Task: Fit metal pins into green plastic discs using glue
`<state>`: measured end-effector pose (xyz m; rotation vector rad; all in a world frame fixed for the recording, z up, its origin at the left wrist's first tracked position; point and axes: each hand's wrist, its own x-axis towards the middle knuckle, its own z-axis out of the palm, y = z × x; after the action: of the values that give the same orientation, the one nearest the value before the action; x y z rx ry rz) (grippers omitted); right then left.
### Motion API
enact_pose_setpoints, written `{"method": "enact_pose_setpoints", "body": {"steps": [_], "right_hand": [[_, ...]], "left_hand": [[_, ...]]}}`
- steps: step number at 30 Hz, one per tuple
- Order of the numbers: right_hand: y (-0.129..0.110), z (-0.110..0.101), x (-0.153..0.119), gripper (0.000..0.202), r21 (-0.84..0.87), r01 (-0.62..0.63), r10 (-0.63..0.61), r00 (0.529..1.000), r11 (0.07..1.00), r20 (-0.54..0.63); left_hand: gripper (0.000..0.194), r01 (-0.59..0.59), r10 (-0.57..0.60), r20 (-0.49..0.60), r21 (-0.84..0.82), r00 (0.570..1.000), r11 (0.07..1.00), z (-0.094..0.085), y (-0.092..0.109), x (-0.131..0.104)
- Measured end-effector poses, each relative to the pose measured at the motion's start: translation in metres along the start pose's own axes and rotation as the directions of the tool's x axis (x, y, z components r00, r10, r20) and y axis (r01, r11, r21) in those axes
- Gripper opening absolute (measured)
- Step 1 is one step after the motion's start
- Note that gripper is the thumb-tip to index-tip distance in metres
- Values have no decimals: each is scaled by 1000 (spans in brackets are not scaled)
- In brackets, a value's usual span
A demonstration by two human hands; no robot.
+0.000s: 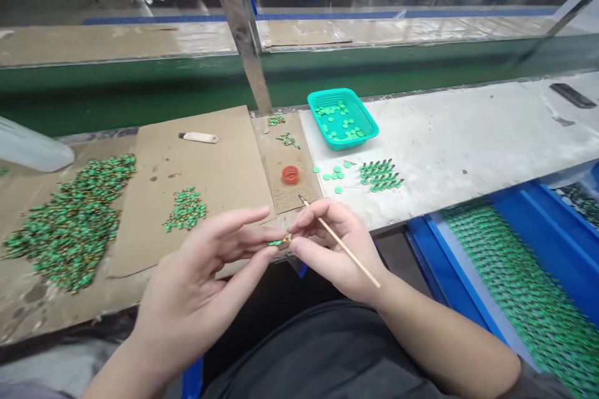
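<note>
Near the bench's front edge, my left hand (210,280) pinches a small green and gold piece (277,242) between thumb and fingers. My right hand (339,249) is closed around a thin wooden-handled brush (349,250), its dark tip pointing up and left. The right thumb and fingertips also meet the small piece, whose exact shape the fingers partly hide. Just beyond the hands, a small red cup (290,175) rests on a strip of cardboard (292,199). Loose green discs (337,173) lie to its right, beside standing rows of small figures on green discs (380,175).
A turquoise basket (369,131) holds green discs. A large heap (79,218) and a smaller pile (186,209) of green-gold pieces lie left, with a marker-like tool (199,137) on cardboard. Blue trays (528,218) stand at right, one filled with rows of green pieces. A metal post (241,25) rises behind.
</note>
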<state>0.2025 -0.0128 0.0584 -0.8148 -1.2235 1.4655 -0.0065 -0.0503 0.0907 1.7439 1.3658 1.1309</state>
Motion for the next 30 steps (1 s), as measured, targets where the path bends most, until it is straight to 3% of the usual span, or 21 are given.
{"method": "enact_pose_setpoints", "body": {"steps": [3,6,10,12,14,16,20,26,30], "right_hand": [[2,-6,-5,21,-55,97,-97,995,994,-3],[5,-7,-7,16,-37,81,-82,997,996,-15],[7,-4,-4,31,184,-140,144,990,973,-7],[7,-4,-3,40,271,-269,271,962,924,29],[7,-4,-3,40,288,-344,349,936,894,35],[6,-6,-5,35,264,-378,388,922,887,17],[4,-10,-7,28,111,-367,368,930,924,12],[8,-10,-7,25,-28,-289,290,957,957,5],[21,-18,-10,18,-83,-250,251,968,965,-2]], "left_hand": [[46,3,-3,-3,-23,1000,1000,7,-1,1],[46,-1,0,-29,-54,1000,999,14,-5,-1],[43,12,-22,-87,-110,996,994,23,-15,-4],[26,8,-17,-91,-102,996,995,26,-20,-4],[9,2,-9,-88,-77,996,997,28,-23,-3],[7,57,-65,-84,-97,994,994,30,-25,-2],[23,262,-263,21,-182,965,948,35,-22,3],[8,252,-249,39,-152,968,956,39,-19,6],[9,307,-301,61,-196,952,931,36,-32,0]]}}
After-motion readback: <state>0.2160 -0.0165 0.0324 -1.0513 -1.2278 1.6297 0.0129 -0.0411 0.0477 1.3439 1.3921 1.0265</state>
